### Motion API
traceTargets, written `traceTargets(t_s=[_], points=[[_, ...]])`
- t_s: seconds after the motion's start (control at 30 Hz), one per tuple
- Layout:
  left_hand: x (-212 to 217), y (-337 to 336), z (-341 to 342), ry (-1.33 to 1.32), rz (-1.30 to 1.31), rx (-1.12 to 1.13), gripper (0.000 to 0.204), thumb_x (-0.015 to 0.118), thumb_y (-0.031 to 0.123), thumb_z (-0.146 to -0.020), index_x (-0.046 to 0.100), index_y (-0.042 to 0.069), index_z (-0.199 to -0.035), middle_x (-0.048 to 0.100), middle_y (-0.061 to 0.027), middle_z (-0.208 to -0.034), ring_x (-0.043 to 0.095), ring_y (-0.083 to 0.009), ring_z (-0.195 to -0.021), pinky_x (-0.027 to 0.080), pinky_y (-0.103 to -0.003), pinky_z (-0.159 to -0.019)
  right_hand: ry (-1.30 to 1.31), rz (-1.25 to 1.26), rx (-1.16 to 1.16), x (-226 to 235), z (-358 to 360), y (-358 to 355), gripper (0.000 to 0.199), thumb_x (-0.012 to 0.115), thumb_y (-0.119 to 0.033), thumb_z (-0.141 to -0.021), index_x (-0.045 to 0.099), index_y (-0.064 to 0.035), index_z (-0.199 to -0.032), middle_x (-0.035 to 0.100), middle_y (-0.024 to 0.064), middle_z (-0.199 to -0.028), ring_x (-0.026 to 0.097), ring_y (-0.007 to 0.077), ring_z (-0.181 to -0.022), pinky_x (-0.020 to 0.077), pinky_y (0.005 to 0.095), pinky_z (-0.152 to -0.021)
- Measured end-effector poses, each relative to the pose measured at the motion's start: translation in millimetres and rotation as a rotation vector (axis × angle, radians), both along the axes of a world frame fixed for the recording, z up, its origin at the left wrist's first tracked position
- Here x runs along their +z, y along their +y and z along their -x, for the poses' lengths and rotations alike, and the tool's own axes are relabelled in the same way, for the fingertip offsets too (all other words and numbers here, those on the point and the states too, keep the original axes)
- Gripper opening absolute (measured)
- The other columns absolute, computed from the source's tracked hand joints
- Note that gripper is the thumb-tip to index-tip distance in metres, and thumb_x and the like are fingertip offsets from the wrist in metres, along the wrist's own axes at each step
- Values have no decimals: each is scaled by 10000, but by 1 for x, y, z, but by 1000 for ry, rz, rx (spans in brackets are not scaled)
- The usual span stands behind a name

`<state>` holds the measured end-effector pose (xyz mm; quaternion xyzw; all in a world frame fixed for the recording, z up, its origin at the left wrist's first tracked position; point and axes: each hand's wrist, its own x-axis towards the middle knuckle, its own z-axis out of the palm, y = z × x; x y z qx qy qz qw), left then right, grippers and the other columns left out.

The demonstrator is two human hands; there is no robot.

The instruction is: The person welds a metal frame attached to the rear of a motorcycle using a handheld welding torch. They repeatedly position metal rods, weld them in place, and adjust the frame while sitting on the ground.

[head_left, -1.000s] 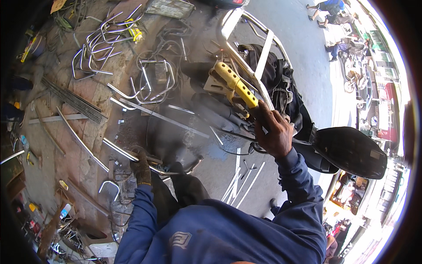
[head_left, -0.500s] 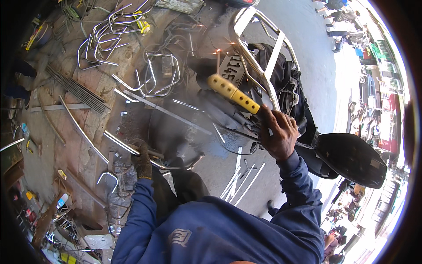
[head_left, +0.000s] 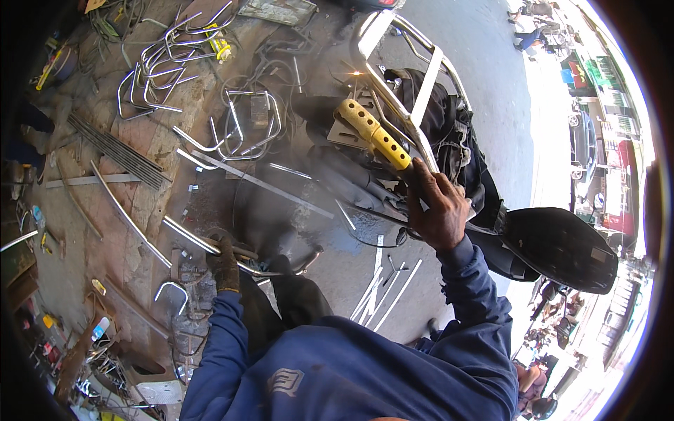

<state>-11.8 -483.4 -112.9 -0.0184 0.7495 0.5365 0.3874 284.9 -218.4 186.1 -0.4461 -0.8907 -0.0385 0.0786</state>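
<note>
In my right hand (head_left: 440, 212) is a yellow welding electrode holder (head_left: 378, 137), its grip dotted with holes. A thin rod runs from its far end to a bright spark at the lower left bar of a silver tubular rack (head_left: 426, 88). Beneath the rack are a motorcycle's licence plate (head_left: 344, 133), partly covered by the holder, and the bike's black seat (head_left: 560, 245). My left hand (head_left: 225, 266), in a dark work glove, is closed round a bent shiny metal tube (head_left: 191, 235) at lower left of centre. Smoke blurs the ground between my hands.
Bent metal tubes (head_left: 158, 70) lie piled at the upper left. A bundle of straight rods (head_left: 119, 151) and a long flat bar (head_left: 260, 181) lie on the ground. Several pale strips (head_left: 382, 295) are by my legs. A street with parked vehicles (head_left: 577, 144) runs along the right.
My right hand and the electrode holder have shifted slightly left and up in view. The spark now sits closer to the rack bar. My left hand keeps its grip on the tube.
</note>
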Motion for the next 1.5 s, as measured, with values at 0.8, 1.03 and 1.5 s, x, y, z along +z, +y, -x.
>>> traceTargets(t_s=[0.8, 1.03, 1.5], points=[[6, 11, -8, -51, -90, 11, 293, 722, 241, -939, 565, 34, -1075, 600, -42, -806, 564, -132, -585, 485, -291, -526, 334, 325, -15, -11, 2, -3, 554, 649, -86, -863, 511, -17, -1395, 692, 219, -1093, 718, 373, -935, 572, 441, -812], [9, 9, -6, 13, -74, 38, 270, 731, 215, -937, 566, 45, -1066, 628, -59, -851, 615, -149, -623, 513, -300, -516, 70, 5, 70, -6, -8, 9, 527, 715, -120, -847, 616, -123, -1365, 691, 89, -957, 662, 257, -753, 507, 372, -653], [8, 10, -11, 10, -62, -57, 308, 697, 246, -959, 562, 18, -1116, 609, -54, -853, 575, -139, -662, 500, -305, -579, 36, -12, 128, -8, -4, 3, 458, 773, -88, -808, 676, -52, -1254, 720, 115, -971, 699, 244, -811, 515, 369, -653]])
